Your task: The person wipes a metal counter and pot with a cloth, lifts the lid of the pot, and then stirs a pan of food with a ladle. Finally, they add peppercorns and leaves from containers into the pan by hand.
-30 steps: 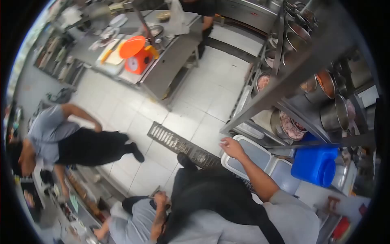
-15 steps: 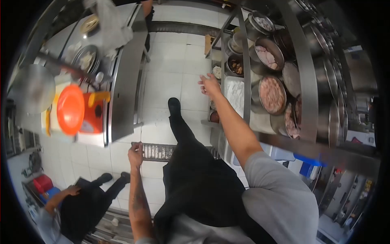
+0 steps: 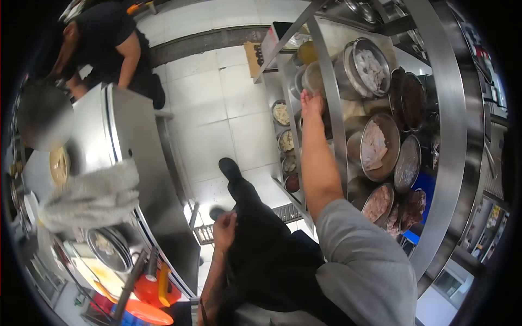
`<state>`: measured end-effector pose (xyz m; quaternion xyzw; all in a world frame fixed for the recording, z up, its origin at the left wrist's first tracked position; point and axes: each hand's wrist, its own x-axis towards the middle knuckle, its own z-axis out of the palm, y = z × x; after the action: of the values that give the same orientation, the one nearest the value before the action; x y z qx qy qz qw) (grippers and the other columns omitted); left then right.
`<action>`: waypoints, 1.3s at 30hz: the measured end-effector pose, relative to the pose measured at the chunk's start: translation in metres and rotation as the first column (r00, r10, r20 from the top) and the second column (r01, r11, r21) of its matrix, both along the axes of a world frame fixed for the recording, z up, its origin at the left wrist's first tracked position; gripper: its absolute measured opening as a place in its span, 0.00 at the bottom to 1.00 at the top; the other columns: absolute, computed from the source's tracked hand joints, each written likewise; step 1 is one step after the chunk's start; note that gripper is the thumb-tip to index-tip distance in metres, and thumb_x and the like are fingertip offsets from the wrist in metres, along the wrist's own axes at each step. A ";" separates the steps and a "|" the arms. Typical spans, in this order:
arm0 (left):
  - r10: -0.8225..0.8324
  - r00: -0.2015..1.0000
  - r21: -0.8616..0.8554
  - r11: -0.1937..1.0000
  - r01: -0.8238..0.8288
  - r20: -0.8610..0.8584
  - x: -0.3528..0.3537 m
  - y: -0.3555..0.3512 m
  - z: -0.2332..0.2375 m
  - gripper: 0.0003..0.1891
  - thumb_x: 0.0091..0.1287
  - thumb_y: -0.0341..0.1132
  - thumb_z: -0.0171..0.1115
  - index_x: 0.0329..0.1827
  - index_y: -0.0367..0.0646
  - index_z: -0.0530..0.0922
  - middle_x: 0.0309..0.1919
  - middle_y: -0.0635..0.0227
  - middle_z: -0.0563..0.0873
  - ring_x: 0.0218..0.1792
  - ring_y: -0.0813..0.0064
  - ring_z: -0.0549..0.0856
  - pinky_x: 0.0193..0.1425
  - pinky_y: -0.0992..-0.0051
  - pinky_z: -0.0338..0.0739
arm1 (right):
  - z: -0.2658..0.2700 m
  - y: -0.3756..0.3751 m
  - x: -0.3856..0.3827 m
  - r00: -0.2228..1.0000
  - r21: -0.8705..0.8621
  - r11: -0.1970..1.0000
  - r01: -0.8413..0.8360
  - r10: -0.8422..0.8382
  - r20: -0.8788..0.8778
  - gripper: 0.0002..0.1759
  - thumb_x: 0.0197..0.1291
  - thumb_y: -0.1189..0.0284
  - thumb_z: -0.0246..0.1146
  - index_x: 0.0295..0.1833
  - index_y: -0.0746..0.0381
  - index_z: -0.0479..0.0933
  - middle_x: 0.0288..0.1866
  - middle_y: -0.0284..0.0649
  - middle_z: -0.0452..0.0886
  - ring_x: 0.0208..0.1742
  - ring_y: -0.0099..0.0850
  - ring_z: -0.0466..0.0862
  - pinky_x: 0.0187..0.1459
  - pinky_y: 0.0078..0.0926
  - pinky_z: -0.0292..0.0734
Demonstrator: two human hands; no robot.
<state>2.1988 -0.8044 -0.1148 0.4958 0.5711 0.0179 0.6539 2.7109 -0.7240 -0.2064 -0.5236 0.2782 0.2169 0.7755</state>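
My right hand (image 3: 312, 103) reaches into the metal rack, fingers stretched out, the tips right at the side of a pale round container (image 3: 314, 77). Beside it on the shelf stand a steel pot of whitish pieces (image 3: 371, 69) and a steel bowl of pale raw meat (image 3: 375, 145). Low in front of my body, my left hand (image 3: 224, 231) hangs over the floor with its fingers curled together and nothing showing in them. Small bowls of chopped food (image 3: 281, 113) line the rack's near side, left of my right forearm.
Rack posts (image 3: 333, 92) rise close to my right arm. On the left is a steel counter (image 3: 141, 130) with a cloth (image 3: 89, 198), stacked plates (image 3: 109, 247) and an orange container (image 3: 155, 288). Another person (image 3: 109, 43) bends over its far end. A floor grate (image 3: 204, 233) runs underfoot.
My view has swung and moved forward along the rack. My right hand has gone from beside the rack to the pale container. The person at the counter's far end has come into view.
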 end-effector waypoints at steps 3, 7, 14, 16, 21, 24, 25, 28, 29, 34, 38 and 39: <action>-0.134 0.983 0.064 0.990 0.127 0.122 0.056 0.049 -0.014 0.16 0.73 0.42 0.64 0.53 0.37 0.84 0.35 0.67 0.89 0.32 0.80 0.84 0.41 0.78 0.78 | 0.035 -0.013 -0.047 0.976 -0.153 0.983 -0.104 0.131 0.175 0.23 0.74 0.63 0.58 0.67 0.63 0.63 0.52 0.47 0.77 0.50 0.35 0.84 0.46 0.31 0.85; -0.135 0.969 -0.048 0.988 0.147 0.205 0.132 0.139 -0.021 0.20 0.75 0.48 0.59 0.58 0.42 0.82 0.43 0.64 0.89 0.43 0.72 0.87 0.48 0.72 0.80 | 0.071 -0.037 -0.140 0.862 -0.145 0.871 -0.469 0.487 0.142 0.09 0.72 0.69 0.58 0.52 0.62 0.72 0.46 0.39 0.80 0.48 0.33 0.86 0.44 0.33 0.85; 0.500 0.669 -0.661 0.750 -0.017 0.550 0.173 0.229 -0.035 0.39 0.71 0.65 0.50 0.72 0.41 0.71 0.67 0.55 0.77 0.65 0.55 0.78 0.69 0.53 0.73 | 0.136 -0.038 -0.190 0.314 -0.100 0.320 -0.942 0.947 0.072 0.12 0.74 0.65 0.57 0.48 0.62 0.78 0.39 0.38 0.84 0.44 0.29 0.87 0.40 0.26 0.85; 0.411 0.695 -0.513 0.855 -0.071 0.589 0.180 0.237 -0.054 0.40 0.70 0.67 0.50 0.72 0.41 0.70 0.68 0.55 0.76 0.65 0.53 0.77 0.70 0.51 0.72 | 0.128 -0.019 -0.149 0.476 -0.234 0.469 -0.852 0.879 0.026 0.14 0.73 0.62 0.59 0.50 0.63 0.78 0.39 0.39 0.85 0.42 0.32 0.88 0.41 0.28 0.85; 0.542 0.645 -0.727 0.686 0.029 0.538 0.207 0.263 -0.103 0.40 0.71 0.66 0.50 0.72 0.41 0.70 0.68 0.55 0.76 0.66 0.53 0.77 0.70 0.51 0.72 | 0.023 0.014 -0.015 0.616 -0.985 0.103 0.136 0.770 0.165 0.36 0.61 0.47 0.67 0.61 0.69 0.76 0.52 0.56 0.84 0.58 0.51 0.82 0.65 0.40 0.73; 0.566 0.637 -0.771 0.633 0.070 0.523 0.225 0.274 -0.122 0.40 0.71 0.66 0.49 0.72 0.41 0.70 0.68 0.55 0.76 0.66 0.53 0.77 0.70 0.51 0.72 | 0.015 0.042 0.043 0.773 -0.979 -0.108 -0.174 0.601 -0.204 0.43 0.61 0.45 0.66 0.70 0.67 0.69 0.67 0.57 0.76 0.68 0.54 0.74 0.69 0.42 0.67; 0.572 0.638 -0.782 0.619 0.076 0.515 0.228 0.278 -0.126 0.40 0.71 0.66 0.49 0.72 0.41 0.70 0.68 0.55 0.76 0.66 0.53 0.77 0.70 0.51 0.72 | -0.021 0.024 0.068 0.754 -0.963 -0.072 -0.259 0.608 -0.248 0.45 0.61 0.44 0.66 0.72 0.67 0.67 0.70 0.54 0.74 0.69 0.53 0.74 0.69 0.42 0.67; 0.583 0.657 -0.810 0.581 0.073 0.477 0.222 0.284 -0.124 0.39 0.71 0.66 0.49 0.72 0.41 0.70 0.68 0.55 0.76 0.66 0.53 0.76 0.70 0.51 0.72 | -0.089 -0.021 0.092 0.826 -0.941 0.230 -0.249 0.557 -0.082 0.39 0.66 0.46 0.62 0.71 0.65 0.69 0.66 0.47 0.78 0.62 0.48 0.79 0.63 0.39 0.75; 0.587 0.657 -0.816 0.573 0.074 0.472 0.225 0.287 -0.122 0.39 0.71 0.66 0.49 0.72 0.41 0.70 0.68 0.55 0.76 0.66 0.53 0.76 0.70 0.51 0.72 | -0.084 -0.023 0.088 0.833 -0.942 0.229 -0.246 0.548 -0.084 0.39 0.66 0.46 0.62 0.71 0.65 0.69 0.66 0.47 0.78 0.62 0.48 0.79 0.63 0.39 0.75; 0.629 0.594 -0.829 0.546 0.121 0.501 0.239 0.316 -0.104 0.39 0.72 0.65 0.49 0.72 0.41 0.70 0.68 0.55 0.76 0.66 0.52 0.76 0.70 0.51 0.72 | -0.016 -0.022 0.030 0.944 -0.669 0.667 -0.329 0.205 -0.260 0.26 0.73 0.51 0.58 0.64 0.59 0.74 0.49 0.37 0.81 0.45 0.26 0.82 0.38 0.25 0.81; 0.668 0.481 -0.816 0.534 0.221 0.568 0.264 0.350 -0.080 0.39 0.72 0.65 0.48 0.73 0.41 0.69 0.68 0.55 0.76 0.66 0.52 0.76 0.70 0.51 0.72 | 0.050 -0.007 -0.030 0.979 -0.433 0.879 -0.200 0.197 -0.054 0.20 0.73 0.57 0.60 0.60 0.59 0.75 0.39 0.35 0.81 0.34 0.24 0.81 0.32 0.20 0.78; 0.667 0.469 -0.811 0.529 0.250 0.579 0.267 0.356 -0.070 0.39 0.72 0.65 0.48 0.73 0.41 0.69 0.68 0.55 0.76 0.66 0.52 0.76 0.70 0.51 0.72 | 0.068 -0.008 -0.049 0.982 -0.423 0.887 -0.186 0.184 -0.048 0.20 0.73 0.57 0.60 0.60 0.59 0.75 0.39 0.35 0.81 0.34 0.24 0.81 0.32 0.20 0.78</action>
<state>2.4655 -0.4488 -0.1844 -0.0368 0.1683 0.0881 0.9811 2.6622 -0.7318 -0.1387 -0.7033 0.2701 0.2257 0.6176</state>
